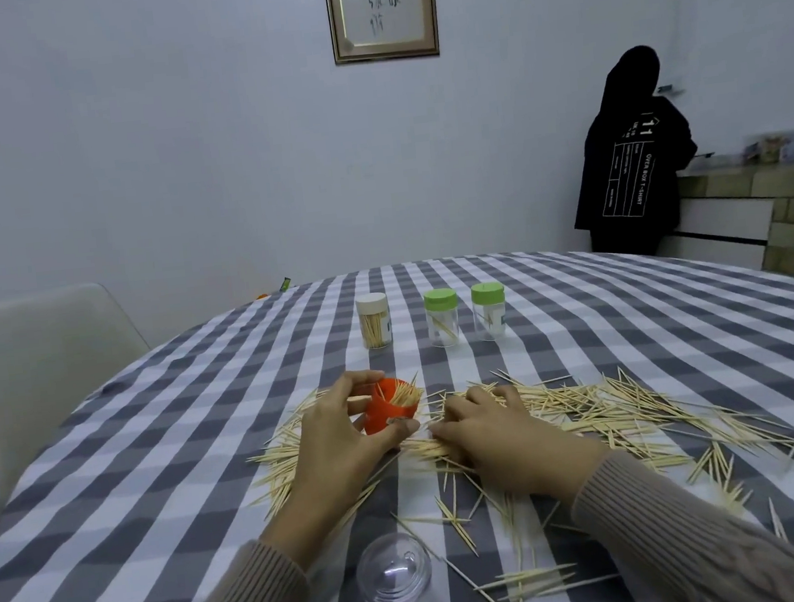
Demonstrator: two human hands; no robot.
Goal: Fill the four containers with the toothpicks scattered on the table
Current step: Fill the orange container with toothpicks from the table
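Nearest the camera, at about 6 o'clock on the table, sits a clear plastic lid (394,576), round side up, with a few loose sticks just beside it. Past it, the person's two hands work in the middle of the checked tablecloth (159,469). The left hand (344,432) curls around the orange container (388,410), with the thumb on the near side and the fingers over the far rim, so it holds the cup. This cup is open on top and already has a bunch of toothpicks standing in it. The right hand (490,430) lies on the pile of toothpicks (589,408) with its fingers bent down into the sticks; whether it pinches any cannot be told. The pile spreads from 9 o'clock of the cup all the way out to 3 o'clock. Far back at 12 o'clock stand three more containers: a white-lidded jar (374,321) that looks full, and two green-lidded jars (442,318) (489,311) that look almost empty. What could go wrong? The orange cup is light and could tip if the left hand lets go or pushes too hard, and the sticks would spill out. A big handful may miss the small opening and scatter. Sticks near the right edge could roll off. The sharp tips could also poke a finger.
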